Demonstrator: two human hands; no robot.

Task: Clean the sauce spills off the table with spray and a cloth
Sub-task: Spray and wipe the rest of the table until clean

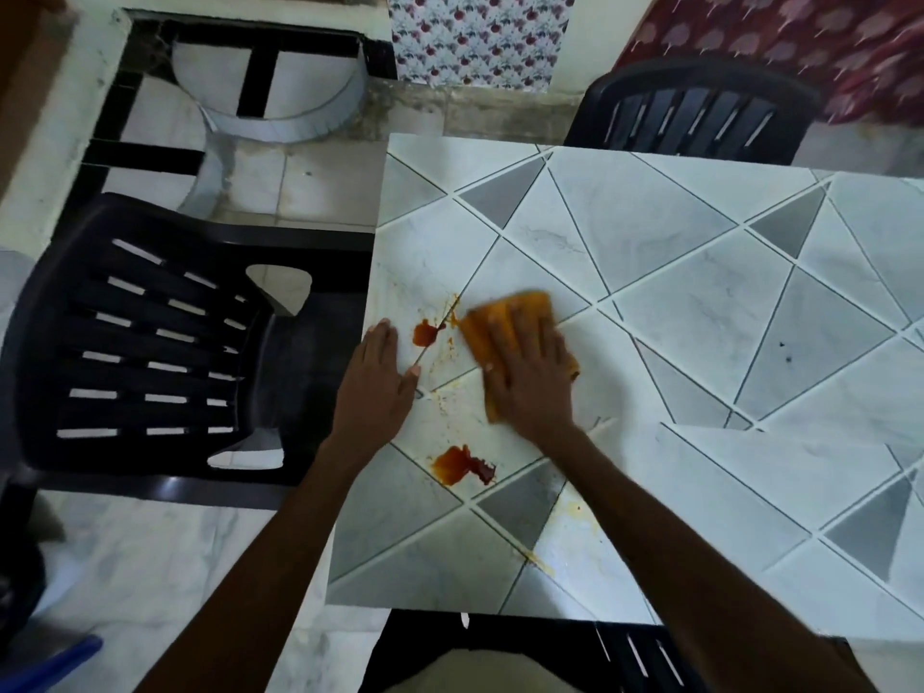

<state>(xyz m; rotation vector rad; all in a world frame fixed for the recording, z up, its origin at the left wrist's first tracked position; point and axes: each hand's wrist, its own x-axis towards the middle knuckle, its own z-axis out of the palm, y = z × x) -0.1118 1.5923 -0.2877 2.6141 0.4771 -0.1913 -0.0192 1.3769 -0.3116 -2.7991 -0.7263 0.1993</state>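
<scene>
A black chair (150, 342) stands left of the table (700, 292). At the table's left edge the left hand (372, 387) lies flat, fingers straight and close together, holding nothing. Just right of it sits a red sauce spot (425, 333), with a bigger spill (462, 465) nearer the front edge. The right hand (530, 377), fingers spread flat, presses the orange cloth (505, 317) onto the tabletop beside the spot.

Our left hand (380, 382) lies flat at the left edge of the table (700, 302), and our right hand (530, 377) presses the cloth (505, 317) just beside it. The narrow gap between them holds a sauce blot (425, 333). Bare tiles run toward the far and right edges. Black chairs (150, 342) stand close at the left, far and near edges.
</scene>
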